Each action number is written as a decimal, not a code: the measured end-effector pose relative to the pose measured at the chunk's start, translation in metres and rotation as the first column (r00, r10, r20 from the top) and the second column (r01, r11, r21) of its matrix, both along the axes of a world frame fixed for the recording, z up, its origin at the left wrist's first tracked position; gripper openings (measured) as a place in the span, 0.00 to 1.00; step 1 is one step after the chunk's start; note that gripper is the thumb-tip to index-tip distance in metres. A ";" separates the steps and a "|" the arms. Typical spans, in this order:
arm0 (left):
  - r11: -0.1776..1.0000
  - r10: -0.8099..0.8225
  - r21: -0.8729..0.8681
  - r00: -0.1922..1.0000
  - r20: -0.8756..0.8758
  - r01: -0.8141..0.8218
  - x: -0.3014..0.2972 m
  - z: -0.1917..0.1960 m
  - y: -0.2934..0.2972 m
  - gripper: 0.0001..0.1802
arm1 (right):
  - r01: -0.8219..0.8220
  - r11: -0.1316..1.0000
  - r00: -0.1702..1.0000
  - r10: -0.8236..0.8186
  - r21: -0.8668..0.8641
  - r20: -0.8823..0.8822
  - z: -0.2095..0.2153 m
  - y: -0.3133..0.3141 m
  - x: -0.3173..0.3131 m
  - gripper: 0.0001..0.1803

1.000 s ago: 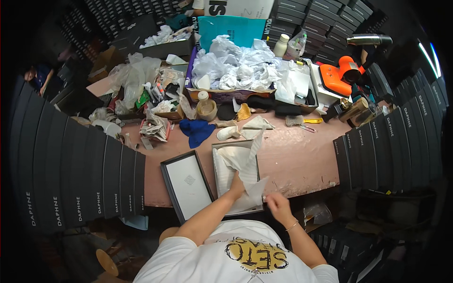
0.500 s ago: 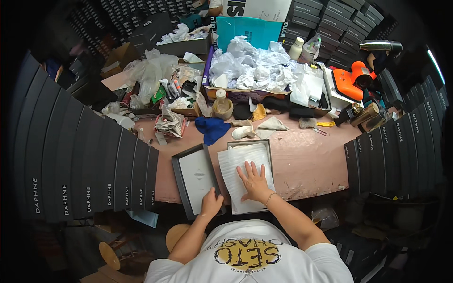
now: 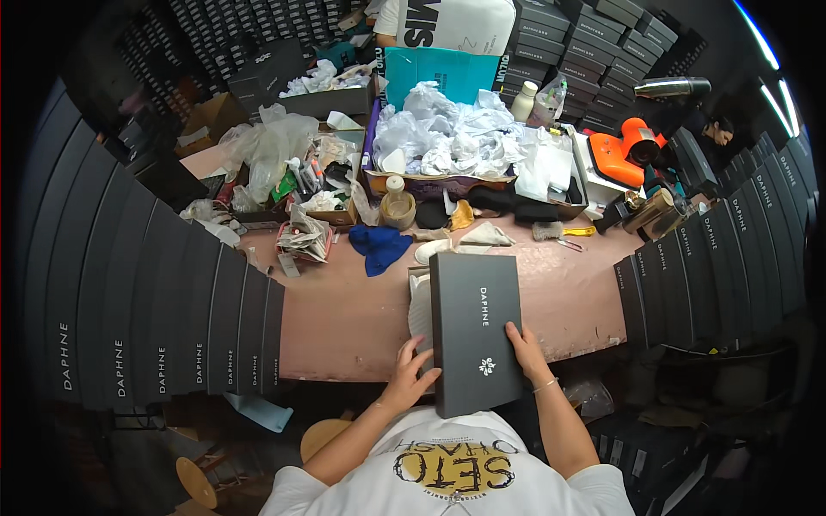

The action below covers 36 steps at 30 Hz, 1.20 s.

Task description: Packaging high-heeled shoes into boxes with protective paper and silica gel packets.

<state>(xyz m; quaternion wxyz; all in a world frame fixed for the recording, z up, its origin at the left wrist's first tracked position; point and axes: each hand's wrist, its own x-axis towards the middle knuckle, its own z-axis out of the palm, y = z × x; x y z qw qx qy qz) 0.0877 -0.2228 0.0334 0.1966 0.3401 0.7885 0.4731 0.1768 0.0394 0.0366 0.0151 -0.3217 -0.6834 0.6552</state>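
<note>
A dark grey shoebox lid [image 3: 471,344], its printed top facing up, lies tilted over the shoebox base [image 3: 417,273] near the table's front edge. Along the left, a strip of white padded wrapping sheet [image 3: 420,310] shows inside the base; the lid hides the remainder. My right hand [image 3: 527,354] grips the lid's right edge, thumb on top. At the lid's lower left edge is my left hand [image 3: 408,376], its fingers apart and the tips close to the edge; whether they touch it I cannot tell.
Stacked dark boxes wall in the pink table [image 3: 344,331] at left [image 3: 142,292] and right [image 3: 688,267]. Behind lie a blue cloth [image 3: 380,249], a yellow-handled brush [image 3: 564,230], a jar [image 3: 397,206], a carton of crumpled paper [image 3: 447,129] and an orange appliance [image 3: 618,159].
The lid has gone from lying inside-up left of the base to top-up over it. My right hand has left the wrapping sheet for the lid; my left hand has moved right and opened.
</note>
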 end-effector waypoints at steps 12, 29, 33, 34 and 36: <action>0.954 0.297 -0.205 0.619 0.727 -0.218 -0.039 -0.123 -0.026 0.34 | 0.004 0.985 0.996 -0.019 0.172 0.083 -0.090 -0.026 -0.058 0.31; 0.415 -0.803 0.901 0.518 0.296 0.127 -0.018 0.246 0.253 0.27 | 0.545 0.246 0.670 0.447 0.802 -0.592 0.305 0.102 0.133 0.56; -0.034 -0.935 0.970 0.334 -0.116 0.243 0.037 0.393 0.350 0.29 | 0.763 0.107 0.533 0.455 0.638 -0.713 0.409 0.180 0.191 0.54; -0.063 -0.959 0.970 0.255 -0.125 0.235 0.046 0.429 0.380 0.28 | 0.797 0.121 0.475 0.480 0.592 -0.738 0.441 0.201 0.205 0.50; -0.105 -0.986 0.970 0.107 -0.131 0.220 0.060 0.497 0.438 0.28 | 0.804 0.195 0.453 0.411 0.562 -0.791 0.505 0.221 0.233 0.44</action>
